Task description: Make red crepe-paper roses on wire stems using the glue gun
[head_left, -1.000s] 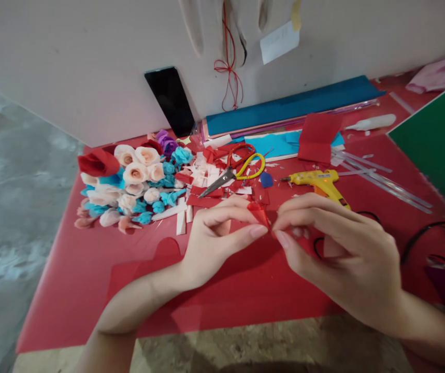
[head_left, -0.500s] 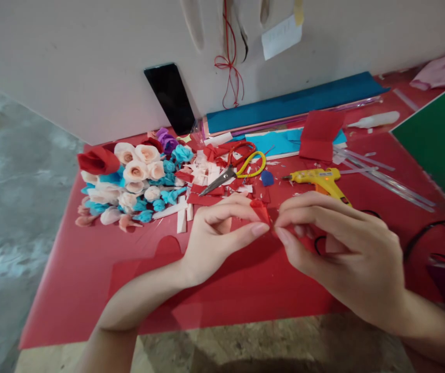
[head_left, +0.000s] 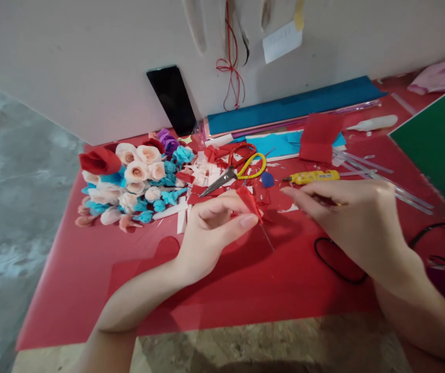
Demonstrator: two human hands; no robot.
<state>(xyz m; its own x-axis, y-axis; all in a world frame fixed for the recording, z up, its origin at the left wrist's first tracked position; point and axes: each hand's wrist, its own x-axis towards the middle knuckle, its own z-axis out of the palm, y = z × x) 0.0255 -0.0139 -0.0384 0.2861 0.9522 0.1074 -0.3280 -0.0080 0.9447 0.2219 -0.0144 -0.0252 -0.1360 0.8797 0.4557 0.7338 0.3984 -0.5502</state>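
Hands (head_left: 210, 239) apart; well inside table (head_left: 245, 295) edges

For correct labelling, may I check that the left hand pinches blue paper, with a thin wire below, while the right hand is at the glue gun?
Not quite: the head view shows the left hand pinching red paper, not blue, with the thin wire below; the right hand is at the glue gun.

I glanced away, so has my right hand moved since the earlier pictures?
Yes: against the yellow glue gun, your right hand has moved forward, closer to it and away from the rolled red paper in your left hand.
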